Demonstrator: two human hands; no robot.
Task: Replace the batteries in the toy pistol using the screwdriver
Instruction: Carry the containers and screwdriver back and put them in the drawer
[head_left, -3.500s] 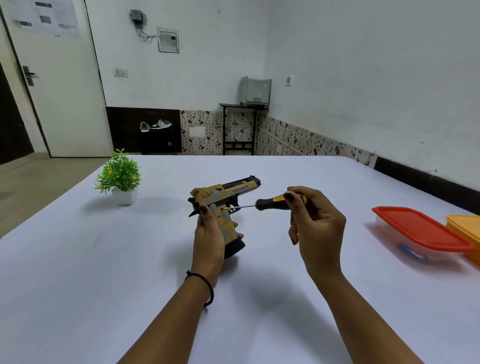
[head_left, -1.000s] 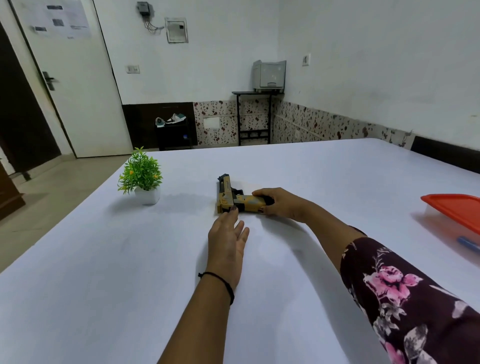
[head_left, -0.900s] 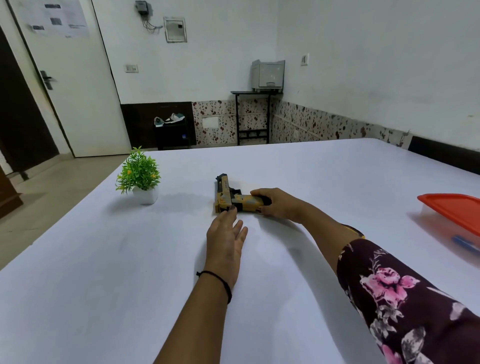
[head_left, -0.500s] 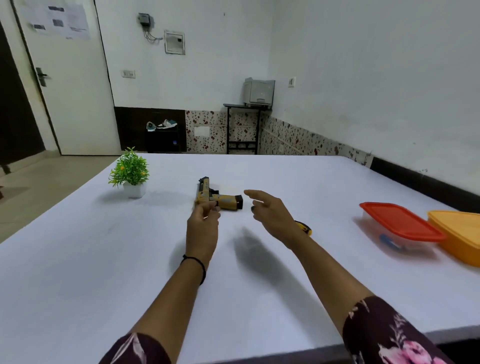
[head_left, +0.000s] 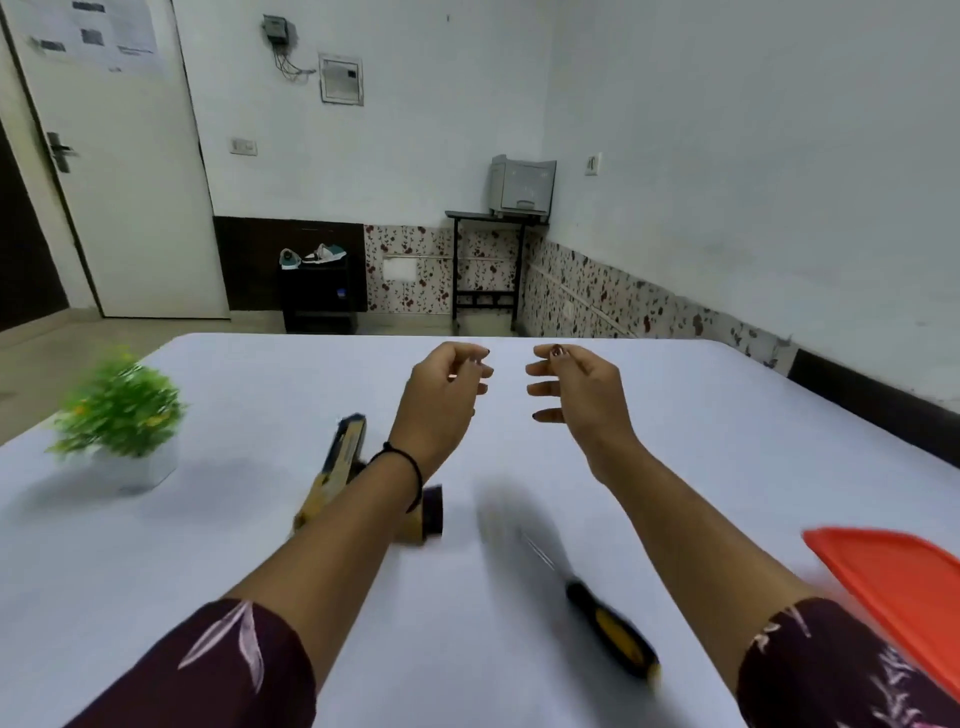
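The yellow and black toy pistol lies flat on the white table, partly hidden under my left forearm. Between my forearms, the black and yellow screwdriver rests on the table with its thin shaft pointing away from me. My left hand and my right hand hover side by side above the table's middle, beyond both objects. Their fingers are loosely curled and apart, and nothing is in either hand. The view is blurred by motion.
A small green potted plant stands at the left of the table. A clear container with a red lid sits at the right edge of view. Beyond the table are a door, a dark shelf and a stand with a printer.
Both hands have let go of the pistol and lifted forward above the table. The screwdriver lies on the table. The camera has tipped down and moved closer.
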